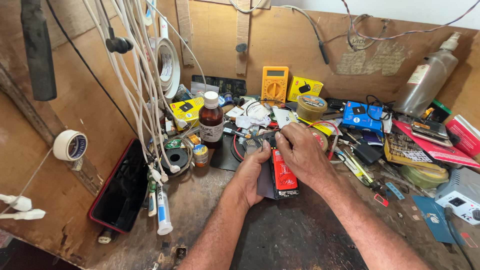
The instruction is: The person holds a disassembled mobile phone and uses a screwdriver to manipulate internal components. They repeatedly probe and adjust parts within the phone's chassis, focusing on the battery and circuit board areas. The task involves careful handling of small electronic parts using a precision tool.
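Hands [280, 162] grip opened phone [282, 175], red battery exposed.

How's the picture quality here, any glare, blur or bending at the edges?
Head view: even, soft light, with sharp focus on both hands, the left hand and right hand, over the opened phone; wide-lens distortion bows the hanging white cables and the plywood edges; faint sheen on the brown bottle and the black tablet screen, no harsh glare; the lower corners fall darker.
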